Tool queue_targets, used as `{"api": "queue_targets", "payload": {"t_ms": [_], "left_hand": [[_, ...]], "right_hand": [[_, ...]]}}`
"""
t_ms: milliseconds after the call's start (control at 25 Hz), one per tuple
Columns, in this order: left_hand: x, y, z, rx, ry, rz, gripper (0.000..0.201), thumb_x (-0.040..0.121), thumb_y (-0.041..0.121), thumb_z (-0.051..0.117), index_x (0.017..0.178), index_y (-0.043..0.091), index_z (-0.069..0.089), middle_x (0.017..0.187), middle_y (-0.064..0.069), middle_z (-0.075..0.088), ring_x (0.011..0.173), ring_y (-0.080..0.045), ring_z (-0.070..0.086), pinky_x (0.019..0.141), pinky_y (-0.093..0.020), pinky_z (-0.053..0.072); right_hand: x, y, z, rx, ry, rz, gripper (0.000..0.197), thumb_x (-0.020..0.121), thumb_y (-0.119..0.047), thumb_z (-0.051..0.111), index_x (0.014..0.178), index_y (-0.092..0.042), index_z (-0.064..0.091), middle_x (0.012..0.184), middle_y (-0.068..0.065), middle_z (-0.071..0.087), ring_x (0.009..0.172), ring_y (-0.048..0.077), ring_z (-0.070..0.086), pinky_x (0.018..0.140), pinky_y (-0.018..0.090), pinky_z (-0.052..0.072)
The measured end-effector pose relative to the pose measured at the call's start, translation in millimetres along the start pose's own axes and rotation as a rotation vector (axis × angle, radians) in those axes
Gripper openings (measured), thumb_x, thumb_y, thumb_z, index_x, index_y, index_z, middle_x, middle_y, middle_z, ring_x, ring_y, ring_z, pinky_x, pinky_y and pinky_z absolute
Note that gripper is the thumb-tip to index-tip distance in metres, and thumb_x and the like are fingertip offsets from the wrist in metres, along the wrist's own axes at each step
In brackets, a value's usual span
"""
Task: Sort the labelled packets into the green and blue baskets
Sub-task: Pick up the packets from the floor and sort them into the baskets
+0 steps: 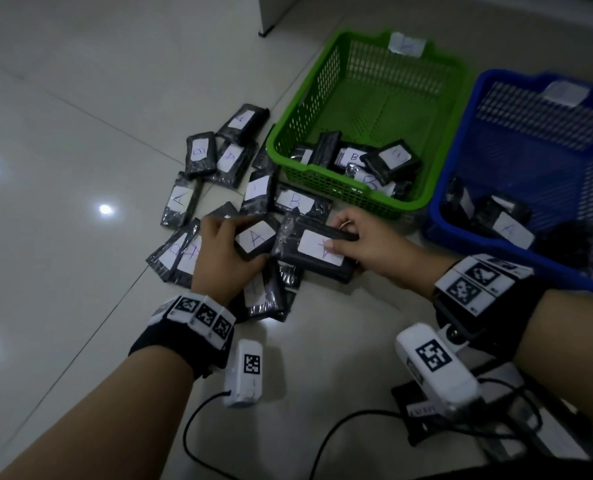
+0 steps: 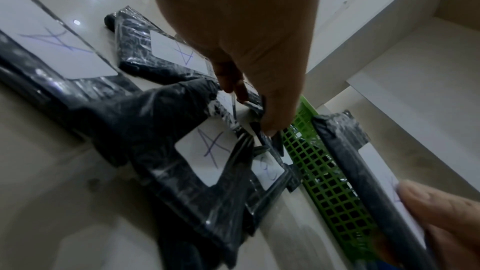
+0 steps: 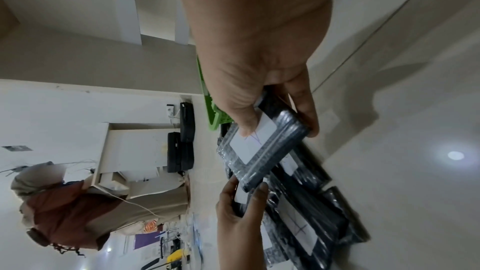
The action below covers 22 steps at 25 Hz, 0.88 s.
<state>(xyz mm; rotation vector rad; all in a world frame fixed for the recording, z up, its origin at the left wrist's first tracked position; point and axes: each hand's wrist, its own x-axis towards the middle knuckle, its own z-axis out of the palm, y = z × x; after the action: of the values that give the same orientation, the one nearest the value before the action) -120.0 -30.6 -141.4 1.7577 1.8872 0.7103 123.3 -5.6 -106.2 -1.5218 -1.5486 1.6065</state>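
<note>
Black wrapped packets with white letter labels lie in a heap (image 1: 218, 161) on the tiled floor. My left hand (image 1: 243, 242) grips a small packet marked A (image 1: 255, 237) at the heap's near side; the same packet (image 3: 240, 198) shows in the right wrist view. My right hand (image 1: 336, 235) pinches a larger packet (image 1: 317, 252) (image 3: 259, 145), my thumb covering part of its letter. The green basket (image 1: 326, 188) behind holds several packets, some marked B. The blue basket (image 1: 461, 244) at right holds a few, one marked A.
A loose packet marked B (image 1: 298, 202) lies against the green basket's front wall (image 2: 324, 182). Cables and a dark pouch (image 1: 412, 410) sit on the floor near my right forearm. White furniture (image 1: 274, 12) stands behind. Another person (image 3: 64, 208) sits off to the side.
</note>
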Motion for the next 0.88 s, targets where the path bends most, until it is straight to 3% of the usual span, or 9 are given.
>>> {"api": "queue_targets", "payload": {"t_ms": [120,200,280,400,520,600,680,760,880], "left_hand": [[-0.5,12.6,-4.8,-0.123,0.045,0.033,0.061,0.070,0.021,0.078,0.125,0.020,0.050,0.118,0.004,0.039,0.111,-0.004,0.045,0.100,-0.020,0.039],[4.3,23.3,-6.4,-0.188,0.075,0.081,0.059,0.070,0.020,0.075,0.122,0.021,0.049,0.118,0.005,0.046,0.112,-0.008,0.049,0.097,-0.031,0.046],[11.3,41.8,-2.9,-0.244,0.104,0.125,0.056,0.070,0.017,0.073,0.120,0.024,0.048,0.116,0.005,0.049,0.110,-0.009,0.051,0.093,-0.033,0.048],[22.8,86.0,13.4,-0.280,0.119,0.224,0.050,0.071,0.017,0.072,0.115,0.022,0.049,0.113,0.000,0.048,0.109,-0.011,0.049,0.096,-0.019,0.041],[37.2,136.3,39.1,-0.347,0.078,0.277,0.049,0.072,0.013,0.073,0.115,0.017,0.050,0.111,-0.002,0.043,0.104,-0.008,0.045,0.089,-0.004,0.033],[45.1,170.2,65.4,-0.356,-0.023,0.310,0.052,0.072,0.010,0.070,0.119,0.015,0.048,0.112,-0.003,0.039,0.099,0.003,0.041,0.085,0.002,0.029],[46.9,203.6,97.9,-0.331,-0.171,0.348,0.059,0.074,0.011,0.070,0.127,0.012,0.046,0.118,-0.007,0.038,0.098,0.005,0.038,0.086,0.004,0.024],[48.0,229.3,127.6,-0.267,-0.292,0.410,0.065,0.076,0.014,0.071,0.134,0.009,0.043,0.123,-0.012,0.038,0.110,-0.011,0.042,0.093,-0.003,0.023],[59.0,256.5,162.1,-0.051,-0.423,0.507,0.071,0.078,0.022,0.072,0.140,0.010,0.039,0.129,-0.014,0.037,0.117,-0.029,0.046,0.102,-0.021,0.030]], "right_hand": [[2.0,-13.1,-6.4,0.134,0.082,-0.029,0.017,0.087,-0.015,0.065,0.091,-0.022,0.050,0.091,0.004,0.065,0.067,0.016,0.061,0.046,0.027,0.050],[1.9,-21.1,-16.9,0.202,0.150,-0.063,0.015,0.089,-0.012,0.062,0.091,-0.023,0.052,0.093,0.003,0.064,0.071,0.016,0.061,0.049,0.028,0.051],[0.1,-25.5,-30.2,0.271,0.248,-0.106,0.017,0.090,-0.007,0.059,0.094,-0.023,0.054,0.097,0.004,0.066,0.078,0.015,0.062,0.059,0.030,0.052],[-9.2,-25.4,-61.0,0.319,0.481,-0.158,0.027,0.088,0.000,0.053,0.094,-0.026,0.053,0.087,0.002,0.065,0.075,0.015,0.062,0.062,0.029,0.049],[-24.6,-16.1,-103.1,0.345,0.719,-0.125,0.028,0.085,-0.006,0.050,0.086,-0.034,0.050,0.090,0.008,0.062,0.081,0.031,0.063,0.063,0.042,0.055],[-39.4,1.9,-134.0,0.364,0.877,-0.074,0.022,0.082,-0.014,0.050,0.082,-0.036,0.051,0.101,0.012,0.062,0.091,0.040,0.063,0.072,0.057,0.057],[-55.6,27.3,-163.7,0.388,0.976,0.015,0.018,0.086,-0.012,0.050,0.090,-0.028,0.054,0.109,0.013,0.061,0.098,0.037,0.062,0.078,0.054,0.056],[-66.1,52.6,-184.6,0.408,0.976,0.116,0.019,0.091,-0.004,0.048,0.104,-0.017,0.054,0.117,0.015,0.060,0.095,0.029,0.062,0.074,0.040,0.057],[-76.4,77.7,-203.6,0.432,0.936,0.201,0.027,0.091,0.003,0.047,0.117,-0.004,0.054,0.121,0.018,0.059,0.094,0.027,0.060,0.078,0.037,0.055]]}}
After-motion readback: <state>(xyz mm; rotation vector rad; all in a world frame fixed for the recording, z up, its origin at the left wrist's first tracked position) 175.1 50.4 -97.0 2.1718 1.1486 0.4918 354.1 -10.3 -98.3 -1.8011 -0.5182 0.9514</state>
